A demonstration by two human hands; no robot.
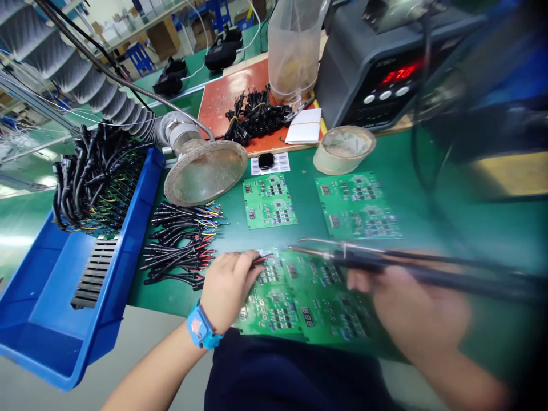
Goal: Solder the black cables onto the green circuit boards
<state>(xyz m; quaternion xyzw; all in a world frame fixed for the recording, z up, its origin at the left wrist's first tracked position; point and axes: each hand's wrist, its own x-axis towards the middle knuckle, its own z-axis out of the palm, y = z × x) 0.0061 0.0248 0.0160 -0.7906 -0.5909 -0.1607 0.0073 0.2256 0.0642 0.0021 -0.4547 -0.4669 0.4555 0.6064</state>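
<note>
My left hand (229, 288), with a blue wrist strap (201, 328), pinches a thin red and black wire lead (262, 260) against the top left corner of a green circuit board panel (299, 302) lying at the bench's near edge. My right hand (411, 311) is blurred and closed round the handle of a black soldering iron (385, 262). The iron lies nearly level, its metal tip (299, 249) pointing left over the board, close to the wire end. A pile of black leads with coloured ends (180, 245) lies just left of my left hand.
Two more green boards (269, 201) (357, 205) lie behind. A fume extractor funnel (205, 171) on a ribbed hose hangs over the leads. A blue bin (55, 297) of cables sits left. A soldering station (377, 63), tape roll (345, 148), plastic bag (293, 48) and cable bundle (257, 117) stand behind.
</note>
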